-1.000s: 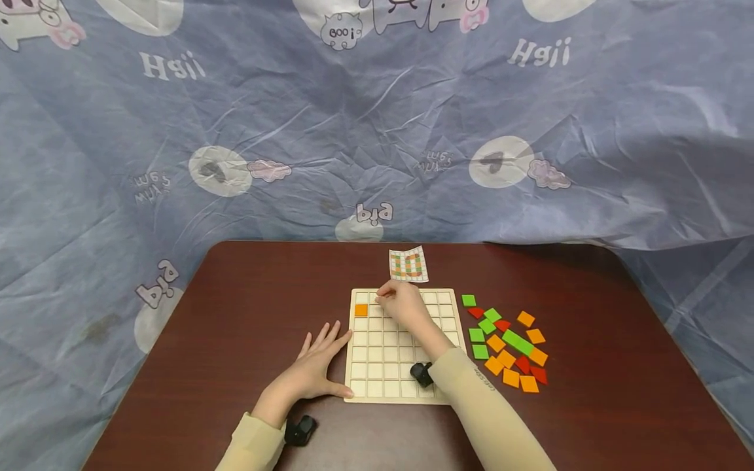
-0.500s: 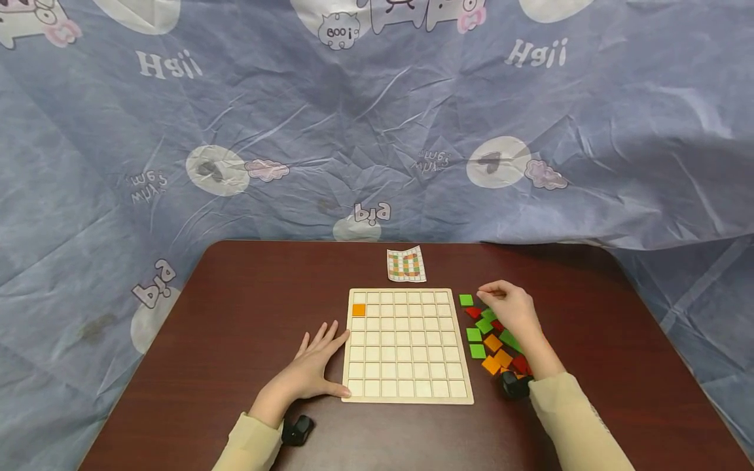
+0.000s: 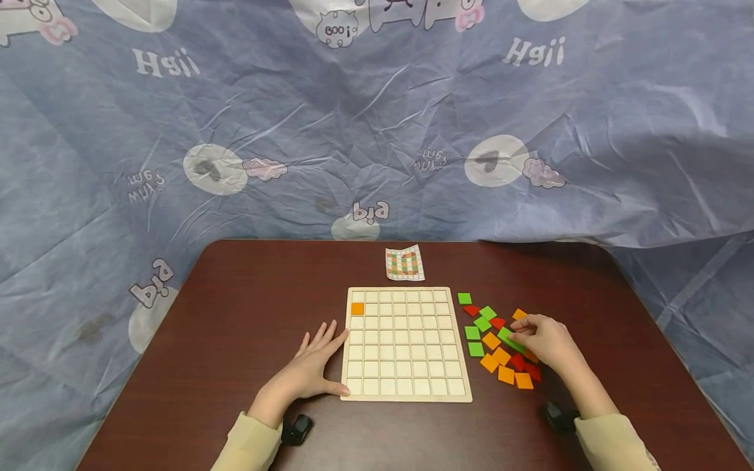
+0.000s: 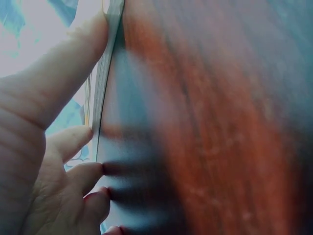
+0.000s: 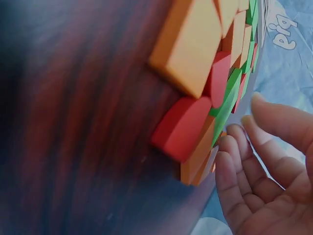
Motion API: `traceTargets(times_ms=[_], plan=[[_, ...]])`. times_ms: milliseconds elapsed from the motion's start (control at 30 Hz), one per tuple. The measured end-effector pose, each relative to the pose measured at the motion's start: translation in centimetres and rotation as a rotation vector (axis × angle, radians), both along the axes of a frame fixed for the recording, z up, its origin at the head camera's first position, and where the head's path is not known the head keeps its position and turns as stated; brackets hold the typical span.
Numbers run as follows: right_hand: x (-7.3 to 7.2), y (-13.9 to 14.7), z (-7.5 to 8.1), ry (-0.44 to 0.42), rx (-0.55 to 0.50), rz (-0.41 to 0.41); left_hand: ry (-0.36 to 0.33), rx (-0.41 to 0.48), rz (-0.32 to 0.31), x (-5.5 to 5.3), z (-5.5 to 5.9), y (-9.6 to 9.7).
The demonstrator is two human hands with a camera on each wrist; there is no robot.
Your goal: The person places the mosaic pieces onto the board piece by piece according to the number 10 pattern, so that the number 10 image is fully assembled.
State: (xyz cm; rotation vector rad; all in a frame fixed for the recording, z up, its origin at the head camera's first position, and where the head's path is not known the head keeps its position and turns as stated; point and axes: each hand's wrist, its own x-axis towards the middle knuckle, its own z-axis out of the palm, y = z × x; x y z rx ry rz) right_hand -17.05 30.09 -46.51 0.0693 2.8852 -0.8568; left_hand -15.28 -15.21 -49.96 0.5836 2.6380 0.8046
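Left hand (image 3: 312, 369), fingers spread, thumb and index touching left edge of wooden grid board (image 3: 406, 343) on desk (image 3: 265, 281). Right hand (image 3: 548, 337), fingers loosely bent, nothing seen in grasp, reaches green blocks (image 3: 504, 335) among orange blocks (image 3: 506, 375) and red blocks (image 3: 533, 371) right of board; contact unclear. Orange square (image 3: 357, 309) occupies leftmost cell, second row from far edge.

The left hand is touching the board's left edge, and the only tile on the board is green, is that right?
Not quite: the only tile on the board is orange, not green, as the head view shows. The left hand does touch the board's left edge.
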Motion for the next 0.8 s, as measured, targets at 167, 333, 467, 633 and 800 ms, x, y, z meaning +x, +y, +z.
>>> traceTargets(times_ms=[167, 333, 467, 633, 800], plan=[[0.9, 0.1, 0.0, 0.003, 0.091, 0.024, 0.009, -0.009, -0.005, 0.0, -0.1, 0.0], [1.3, -0.1, -0.2, -0.003, 0.122, 0.02, 0.009, 0.013, -0.022, -0.2, -0.2, 0.0], [1.0, -0.2, -0.2, -0.033, 0.118, 0.006, 0.0, 0.026, -0.023, -0.2, -0.3, -0.1], [0.5, 0.0, -0.2, -0.113, 0.08, -0.031, 0.008, 0.033, -0.022, -0.2, -0.6, -0.2], [0.5, 0.4, -0.3, -0.148, 0.031, -0.056, 0.004, 0.039, -0.027, -0.2, -0.6, -0.2]])
